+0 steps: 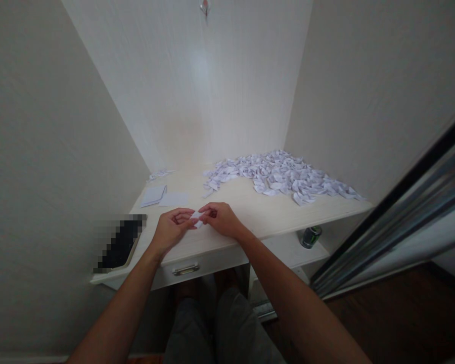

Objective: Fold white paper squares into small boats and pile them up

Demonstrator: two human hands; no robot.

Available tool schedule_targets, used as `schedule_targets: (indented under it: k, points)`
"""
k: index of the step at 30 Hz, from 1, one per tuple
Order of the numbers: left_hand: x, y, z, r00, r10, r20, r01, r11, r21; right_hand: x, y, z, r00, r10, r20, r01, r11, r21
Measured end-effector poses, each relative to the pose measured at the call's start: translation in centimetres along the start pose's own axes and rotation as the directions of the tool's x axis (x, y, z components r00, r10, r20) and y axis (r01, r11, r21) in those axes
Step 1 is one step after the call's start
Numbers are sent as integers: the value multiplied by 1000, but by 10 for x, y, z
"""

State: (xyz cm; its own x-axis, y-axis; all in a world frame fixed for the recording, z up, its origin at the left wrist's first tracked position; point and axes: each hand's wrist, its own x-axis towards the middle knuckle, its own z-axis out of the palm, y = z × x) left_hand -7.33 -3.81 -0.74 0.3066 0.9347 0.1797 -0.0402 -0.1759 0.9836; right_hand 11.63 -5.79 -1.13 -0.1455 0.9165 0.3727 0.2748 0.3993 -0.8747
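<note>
Between both hands, just above the front of the white desk (235, 202), is a small folded piece of white paper (197, 217). My left hand (173, 224) pinches its left side between thumb and fingers. On the other side my right hand (220, 218) grips it the same way, so fingers cover part of the paper. Behind my left hand lie a stack of white paper sheets (152, 195) and a single flat sheet (174, 198). A large heap of folded paper pieces (276, 174) spreads over the back right of the desk.
A dark, partly pixelated flat device (121, 245) lies at the desk's left edge. A white cable (161, 174) sits in the back left corner. Below the desktop, a dark can (311, 236) stands on a shelf. A drawer handle (185, 269) faces me; walls enclose the desk.
</note>
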Motion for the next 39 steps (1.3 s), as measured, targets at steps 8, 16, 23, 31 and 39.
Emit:
schedule_targets:
  k: [8,16,23,31,39]
  points:
    - [-3,5,1,999,-5,38,4,999,39,2,-9,1,997,-68,24,70,995,-77]
    - [-19,20,12,996,-77,49,83,988,-131,1,-23,7,985,-31,-168,19,997,-75]
    - [-44,31,32,979,-67,-195,-3,942,-335,-9,-51,14,949,-18,-314,62,989,131]
    - [-77,63,63,887,66,-457,-234,917,-322,-37,-79,43,844,144,-516,121,886,447]
    - [-95,68,73,865,78,-496,-252,922,-293,-57,-91,57,781,198,-593,156,857,492]
